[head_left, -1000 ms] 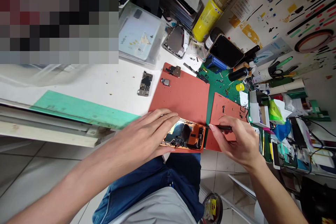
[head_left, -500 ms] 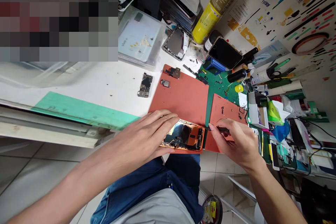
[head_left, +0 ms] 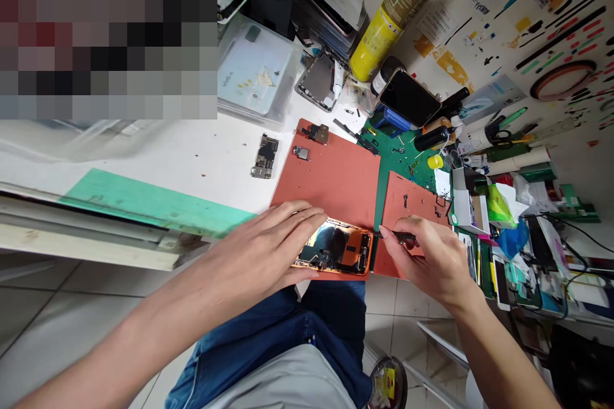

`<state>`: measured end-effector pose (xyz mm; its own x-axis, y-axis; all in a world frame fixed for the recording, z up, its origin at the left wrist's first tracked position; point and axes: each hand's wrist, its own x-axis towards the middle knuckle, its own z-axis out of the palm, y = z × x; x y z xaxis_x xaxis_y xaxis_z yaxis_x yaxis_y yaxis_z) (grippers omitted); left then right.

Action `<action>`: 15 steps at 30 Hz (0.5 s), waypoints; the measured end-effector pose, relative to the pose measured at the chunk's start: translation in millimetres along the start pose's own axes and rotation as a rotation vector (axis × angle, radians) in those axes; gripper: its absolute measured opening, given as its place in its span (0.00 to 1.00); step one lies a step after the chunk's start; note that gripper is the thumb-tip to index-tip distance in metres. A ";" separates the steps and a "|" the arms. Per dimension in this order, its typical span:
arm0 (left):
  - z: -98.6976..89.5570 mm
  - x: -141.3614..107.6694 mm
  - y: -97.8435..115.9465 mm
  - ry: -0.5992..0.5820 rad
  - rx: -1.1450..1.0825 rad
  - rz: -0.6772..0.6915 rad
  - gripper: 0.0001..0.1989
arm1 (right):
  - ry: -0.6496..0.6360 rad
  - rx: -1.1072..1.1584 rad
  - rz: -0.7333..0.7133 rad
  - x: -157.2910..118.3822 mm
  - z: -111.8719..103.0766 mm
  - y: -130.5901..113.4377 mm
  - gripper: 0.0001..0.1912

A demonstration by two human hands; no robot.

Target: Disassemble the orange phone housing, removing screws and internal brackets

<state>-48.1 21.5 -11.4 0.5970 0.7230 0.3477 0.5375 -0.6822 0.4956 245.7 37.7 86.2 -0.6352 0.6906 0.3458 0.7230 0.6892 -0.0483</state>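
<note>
An opened phone housing with an orange frame lies near the front edge of a red mat. Inside it, dark parts and small components show. My left hand is closed around the housing's left end, fingers over the far side and thumb at the near side, hiding that end. My right hand pinches a slim black screwdriver-like tool, held nearly level. Its tip points at the housing's right end; whether it touches is too small to tell.
A circuit board lies left of the mat, and small metal parts sit on its far corner. Behind are a plastic box, a yellow spray can and a propped phone. A second red mat bears tiny parts.
The view has shifted very slightly. Both hands keep their places at the phone housing, and the tool stays at its right end.
</note>
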 end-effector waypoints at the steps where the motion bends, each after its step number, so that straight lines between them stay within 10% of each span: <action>1: -0.2 0.0 -0.2 -0.003 -0.003 -0.002 0.32 | -0.004 -0.003 0.002 0.3 0.1 -0.1 0.07; 6: -0.3 -0.9 -2.8 -0.014 0.037 0.030 0.31 | 0.029 -0.009 0.066 -7.0 -14.6 -4.7 0.06; 15: 5.6 35.1 34.8 -0.125 0.199 0.155 0.37 | 0.506 -0.023 0.615 -101.1 -33.4 -33.5 0.20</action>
<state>-5.0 22.5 13.6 0.7433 0.5979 0.2999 0.5333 -0.8003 0.2740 294.7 -62.5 84.2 0.0760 0.7581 0.6478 0.9129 0.2084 -0.3510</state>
